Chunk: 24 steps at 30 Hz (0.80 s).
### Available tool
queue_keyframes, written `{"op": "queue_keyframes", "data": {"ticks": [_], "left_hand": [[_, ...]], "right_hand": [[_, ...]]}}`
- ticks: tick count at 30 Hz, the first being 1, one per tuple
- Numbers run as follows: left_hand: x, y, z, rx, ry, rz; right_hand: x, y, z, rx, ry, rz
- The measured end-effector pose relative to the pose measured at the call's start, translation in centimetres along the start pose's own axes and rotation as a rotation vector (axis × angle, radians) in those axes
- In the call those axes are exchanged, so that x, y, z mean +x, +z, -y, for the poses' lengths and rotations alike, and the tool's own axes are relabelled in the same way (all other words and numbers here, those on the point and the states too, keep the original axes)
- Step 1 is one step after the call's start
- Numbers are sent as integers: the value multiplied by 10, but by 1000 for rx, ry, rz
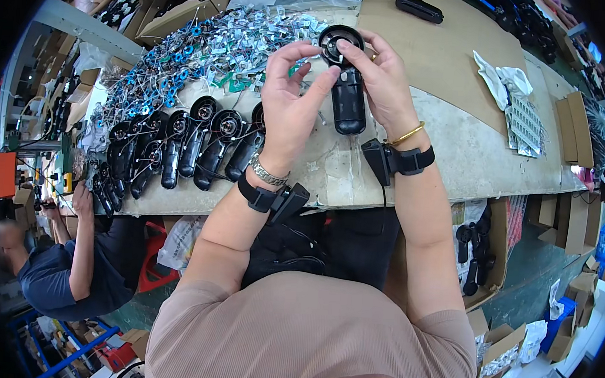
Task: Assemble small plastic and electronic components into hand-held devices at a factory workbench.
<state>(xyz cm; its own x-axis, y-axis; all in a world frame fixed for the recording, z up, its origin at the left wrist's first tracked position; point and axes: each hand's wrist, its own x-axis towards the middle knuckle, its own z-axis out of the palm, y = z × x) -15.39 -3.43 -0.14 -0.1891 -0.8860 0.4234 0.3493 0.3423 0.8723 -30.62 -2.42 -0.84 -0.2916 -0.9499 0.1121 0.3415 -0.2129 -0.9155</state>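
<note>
Over the worktable I hold a black handheld-fan housing, its round head pointing away from me and its handle toward me. My right hand is closed round the head's right side, with the thumb pressed inside the ring. My left hand is at the left of the head; its index finger and thumb touch the rim and the neck, and the other fingers curl. Whatever small part may lie under the fingertips is hidden. Left of my hands, several similar black fan housings with thin wires lie in a row.
A wide heap of small circuit boards with wires and blue rings covers the table's far left. Brown cardboard lies at the far right, bearing a black case. White gloves rest by a sheet of small parts. A co-worker sits at left.
</note>
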Motion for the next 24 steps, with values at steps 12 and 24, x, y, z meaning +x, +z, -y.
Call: {"op": "queue_keyframes", "data": {"ticks": [12,24], "left_hand": [[-1,-8,6,402,122,15],[20,-67,-97,365,155,-5]], "right_hand": [[-2,4,0,-103,-12,4],[3,-4,-5,-5,26,-29]]}}
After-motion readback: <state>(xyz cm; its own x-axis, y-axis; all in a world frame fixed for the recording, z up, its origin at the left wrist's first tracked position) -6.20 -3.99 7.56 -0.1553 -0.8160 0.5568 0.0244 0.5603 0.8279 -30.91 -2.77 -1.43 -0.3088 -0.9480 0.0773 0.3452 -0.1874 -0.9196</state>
